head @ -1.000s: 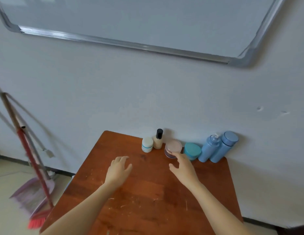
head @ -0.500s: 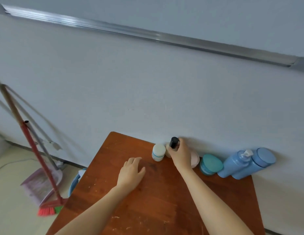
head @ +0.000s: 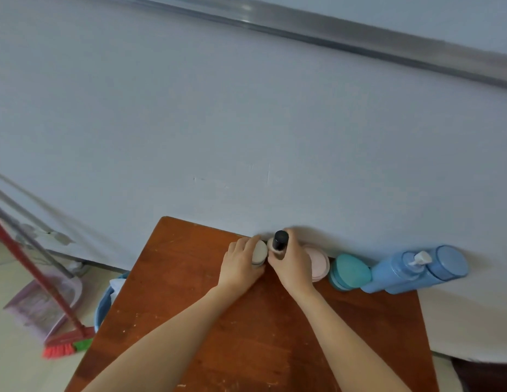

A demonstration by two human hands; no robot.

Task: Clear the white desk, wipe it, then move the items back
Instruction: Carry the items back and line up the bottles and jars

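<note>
On the floor at your far left, a red broom [head: 34, 278] and a lilac dustpan [head: 44, 305] rest by the wall. A blue tub [head: 103, 302] sits just beside the left edge of the brown wooden counter [head: 190, 321]. Your left hand [head: 241, 267] has its fingers curled round the small white jar [head: 259, 252] at the back of the counter, close to the wall. Just beside it, your right hand [head: 292, 264] wraps its fingers round the black-capped bottle [head: 280, 241], the cap standing clear above them. That hand partly hides the pink jar [head: 320, 263]. Further right along the wall come a teal jar [head: 350, 271], a blue pump bottle [head: 393, 274] and a blue capped bottle [head: 444, 263], packed side by side near the back right corner. The whole row hugs the wall. Open wood, flecked with pale specks, stretches from it toward you and out to the left edge.
</note>
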